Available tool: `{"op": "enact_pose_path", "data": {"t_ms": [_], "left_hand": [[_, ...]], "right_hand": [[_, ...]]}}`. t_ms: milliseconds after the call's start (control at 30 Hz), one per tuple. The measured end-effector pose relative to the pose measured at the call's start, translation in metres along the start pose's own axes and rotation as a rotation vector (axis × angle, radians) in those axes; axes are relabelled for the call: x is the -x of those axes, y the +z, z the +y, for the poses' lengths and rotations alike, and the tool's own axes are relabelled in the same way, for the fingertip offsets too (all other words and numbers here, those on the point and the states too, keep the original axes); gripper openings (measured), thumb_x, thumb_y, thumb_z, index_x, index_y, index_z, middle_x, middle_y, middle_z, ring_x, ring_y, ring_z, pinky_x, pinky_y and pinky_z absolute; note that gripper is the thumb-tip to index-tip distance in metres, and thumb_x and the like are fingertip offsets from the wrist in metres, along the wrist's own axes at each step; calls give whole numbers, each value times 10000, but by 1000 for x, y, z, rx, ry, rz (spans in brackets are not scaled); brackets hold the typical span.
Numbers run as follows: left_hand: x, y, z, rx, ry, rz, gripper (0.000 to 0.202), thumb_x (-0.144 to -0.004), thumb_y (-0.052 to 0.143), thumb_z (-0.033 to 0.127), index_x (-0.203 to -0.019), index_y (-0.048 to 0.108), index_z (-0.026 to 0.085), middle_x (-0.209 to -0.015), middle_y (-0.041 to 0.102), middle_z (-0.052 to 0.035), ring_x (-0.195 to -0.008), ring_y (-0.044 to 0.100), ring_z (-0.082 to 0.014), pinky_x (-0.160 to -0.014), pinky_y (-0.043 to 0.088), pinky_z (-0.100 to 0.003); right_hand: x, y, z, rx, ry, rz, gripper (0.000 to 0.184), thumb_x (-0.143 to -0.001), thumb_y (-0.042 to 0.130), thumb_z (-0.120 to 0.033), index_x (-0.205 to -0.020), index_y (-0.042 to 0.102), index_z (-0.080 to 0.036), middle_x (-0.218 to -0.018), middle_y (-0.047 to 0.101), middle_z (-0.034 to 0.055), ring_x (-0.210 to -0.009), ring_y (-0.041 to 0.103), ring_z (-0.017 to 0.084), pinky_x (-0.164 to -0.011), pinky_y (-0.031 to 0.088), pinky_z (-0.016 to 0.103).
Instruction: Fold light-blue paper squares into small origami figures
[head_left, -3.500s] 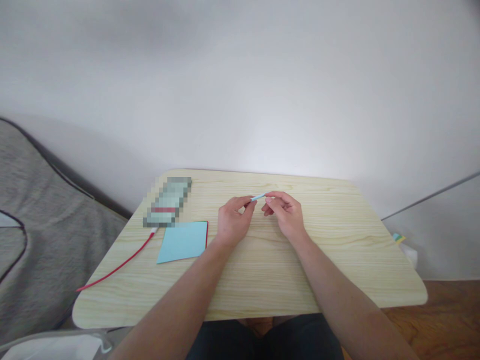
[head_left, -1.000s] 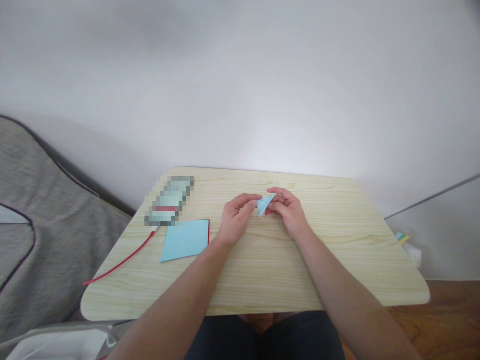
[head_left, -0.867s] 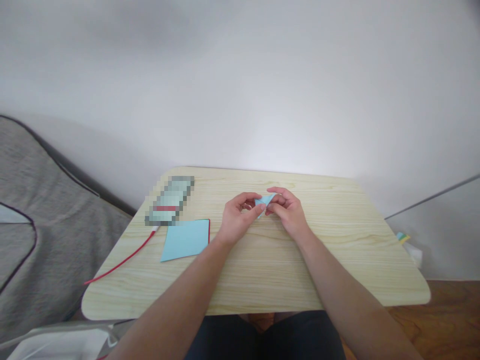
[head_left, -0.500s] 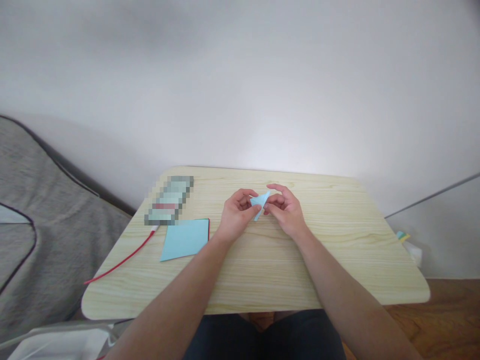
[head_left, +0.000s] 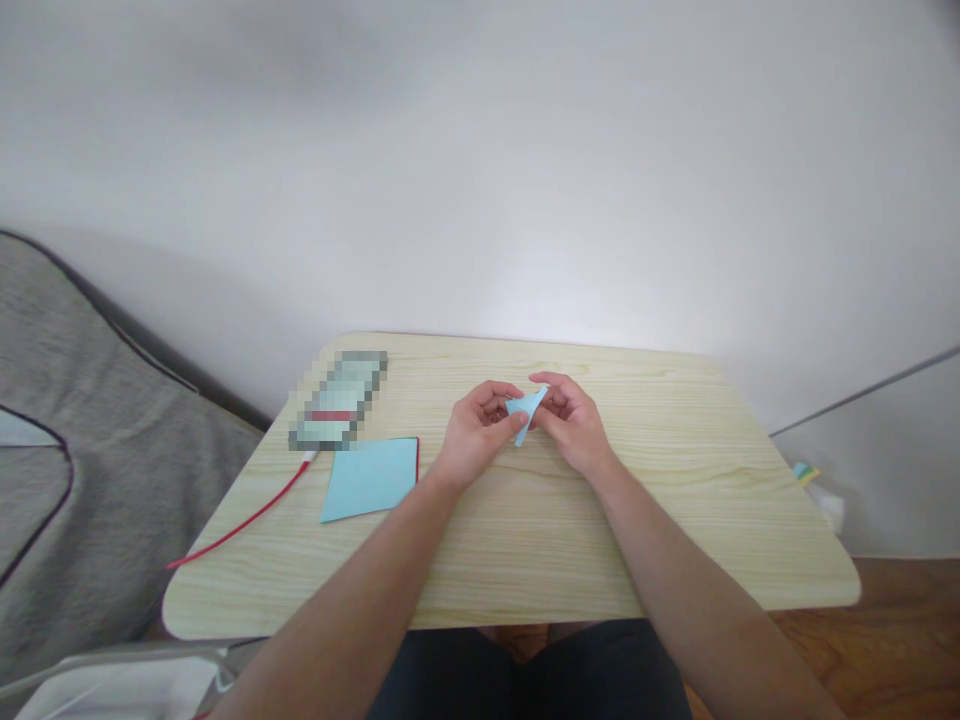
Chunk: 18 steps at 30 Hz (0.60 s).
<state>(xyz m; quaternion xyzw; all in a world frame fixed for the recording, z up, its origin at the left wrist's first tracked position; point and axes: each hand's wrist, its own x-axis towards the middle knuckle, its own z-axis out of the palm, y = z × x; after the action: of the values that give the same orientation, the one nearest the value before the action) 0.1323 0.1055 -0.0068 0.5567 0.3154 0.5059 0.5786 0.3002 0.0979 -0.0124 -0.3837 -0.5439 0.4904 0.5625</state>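
Both my hands meet above the middle of a light wooden table (head_left: 675, 520). Between them is a small folded piece of light blue paper (head_left: 526, 408), pointed and partly opened. My left hand (head_left: 474, 438) pinches its left side with thumb and fingers. My right hand (head_left: 571, 425) pinches its right side, fingers curled. Part of the paper is hidden behind my fingers.
A stack of square paper, light blue on top with a red edge (head_left: 370, 478), lies left of my hands. A blurred-out flat device (head_left: 339, 400) with a red cable (head_left: 240, 524) lies at the far left. Grey fabric (head_left: 67, 450) is beside the table, a white wall behind.
The paper was a thin strip between my fingertips; it now shows as a wider pointed shape. My hands have stayed close together and turned the paper slightly.
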Motion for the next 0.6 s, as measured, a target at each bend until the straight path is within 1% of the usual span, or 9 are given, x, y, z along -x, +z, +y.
{"op": "enact_pose_path", "data": {"t_ms": [167,267,433,600], "left_hand": [[2,0,-1,-138,62,46,325,-788,792,346,-1044,673,185,-789,691,-9,-690,596,-129,-660,445,-257],[2,-1,-2,-187,86,58,311,-788,794,346,-1035,690,189,-787,664,-5,-699,563,-125,-664,436,-256],[1,-1,-3,-154,108,56,297,-779,805,328,-1022,698,194,-788,634,3,-692,516,-116,-653,425,-251],[2,1,-3,-81,72,36,307,-769,816,321,-1024,706,190,-788,630,-2,-701,533,-120,-656,432,-254]], "right_hand": [[-1,1,-4,-14,53,9,356,-758,769,-249,-1097,659,-248,-775,704,-25,-659,660,155,-674,561,318],[-1,1,-5,-26,68,11,338,-760,776,-278,-1076,662,-237,-800,723,-13,-687,671,160,-678,566,317],[-1,2,-4,-5,91,18,323,-758,781,-314,-1050,668,-235,-825,736,-3,-715,677,166,-671,567,308],[-2,1,-2,14,103,33,248,-742,787,-325,-948,689,-229,-831,737,4,-694,665,163,-653,561,302]]}}
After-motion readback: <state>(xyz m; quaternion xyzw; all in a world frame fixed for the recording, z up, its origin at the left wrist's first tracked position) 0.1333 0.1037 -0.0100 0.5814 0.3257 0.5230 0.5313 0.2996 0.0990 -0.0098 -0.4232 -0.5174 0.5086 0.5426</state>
